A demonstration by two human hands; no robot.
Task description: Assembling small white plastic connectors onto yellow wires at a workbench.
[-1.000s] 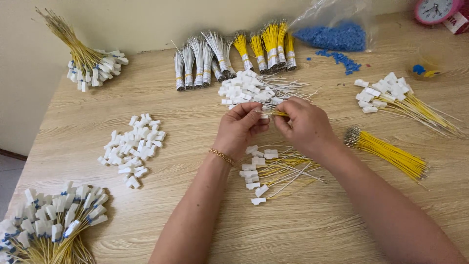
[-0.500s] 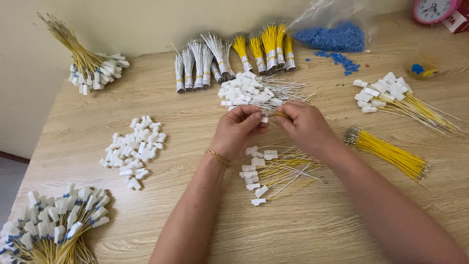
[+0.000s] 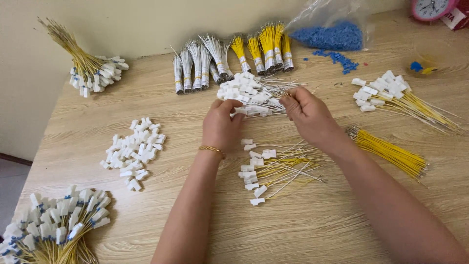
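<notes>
Both hands meet mid-table: left hand [image 3: 221, 124] pinches a white connector [image 3: 239, 111], right hand [image 3: 309, 115] grips its thin wires [image 3: 267, 110].

Light wood-grain table [image 3: 146, 93]; cream wall [image 3: 146, 19] behind; possibly grey floor [image 3: 10, 190] left.

hands: two, left hand [image 3: 221, 124] and right hand [image 3: 309, 115]
taped wire bundles by the wall: about nine, grey-white bundles [image 3: 200, 66] and yellow bundles [image 3: 264, 46]
loose yellow wire bundle [image 3: 388, 151]: one
heap of loose white connectors [image 3: 132, 152]: one
bag of blue pieces [image 3: 330, 35]: one
clock [image 3: 430, 7]: one
bracelet [image 3: 211, 149]: one
</notes>
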